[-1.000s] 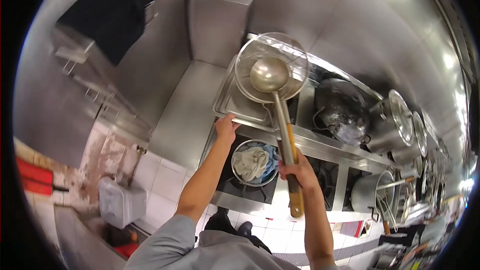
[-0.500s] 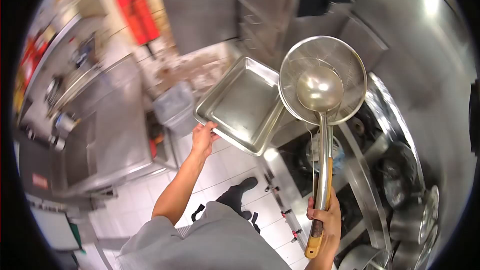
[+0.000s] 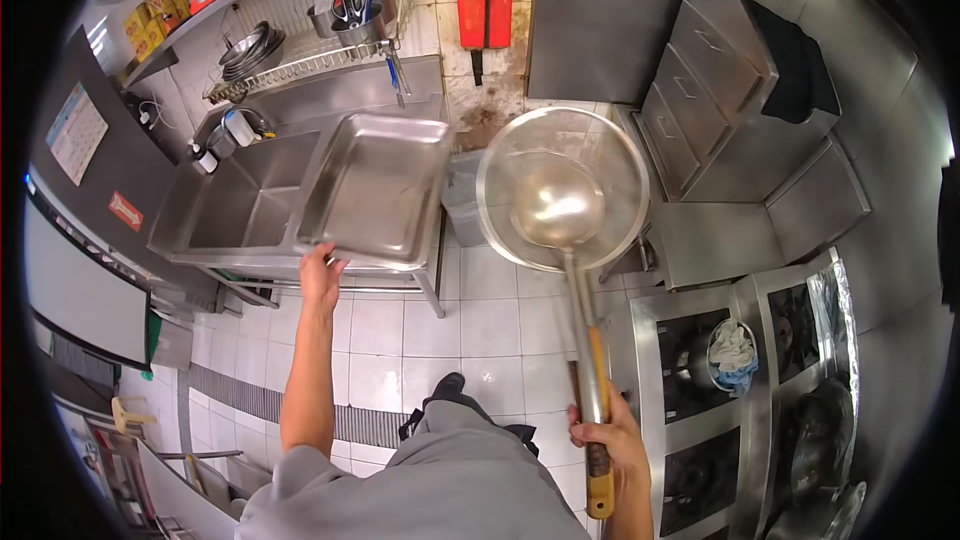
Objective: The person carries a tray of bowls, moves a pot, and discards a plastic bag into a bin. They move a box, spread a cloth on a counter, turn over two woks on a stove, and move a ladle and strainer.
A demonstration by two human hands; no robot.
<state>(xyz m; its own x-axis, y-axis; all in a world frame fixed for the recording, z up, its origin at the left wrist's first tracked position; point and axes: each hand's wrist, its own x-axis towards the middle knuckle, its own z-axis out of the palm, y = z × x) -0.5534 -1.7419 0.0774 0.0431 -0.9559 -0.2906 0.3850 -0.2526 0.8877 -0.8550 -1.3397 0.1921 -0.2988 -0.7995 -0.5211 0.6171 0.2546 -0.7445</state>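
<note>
My left hand [image 3: 320,278] is closed on the near left corner of a rectangular steel pan [image 3: 372,185], its shallow inside facing up. The pan is held in the air and overlaps the sink counter in this view. In my right hand [image 3: 618,430] are the gathered handles of a large round mesh strainer [image 3: 624,178] and a steel ladle [image 3: 558,208]. The ladle's bowl lies over the strainer's mesh, and its long shaft runs back toward me. A yellowish handle end sticks out below my fingers. A thinner, motion-smeared handle runs beside them.
At the left stands a steel sink [image 3: 235,202] under a wire dish rack [image 3: 300,70]. To my right is a stove [image 3: 645,380] bearing a pot with cloths [image 3: 733,355] and a dark wok [image 3: 820,440]. Steel drawers [image 3: 690,90] stand at the back right. White floor tiles [image 3: 490,328] lie ahead.
My view has swung left toward the sink, and the stove now sits lower right. The pan is now over the sink counter in view, apart from the strainer. Both hands keep their holds.
</note>
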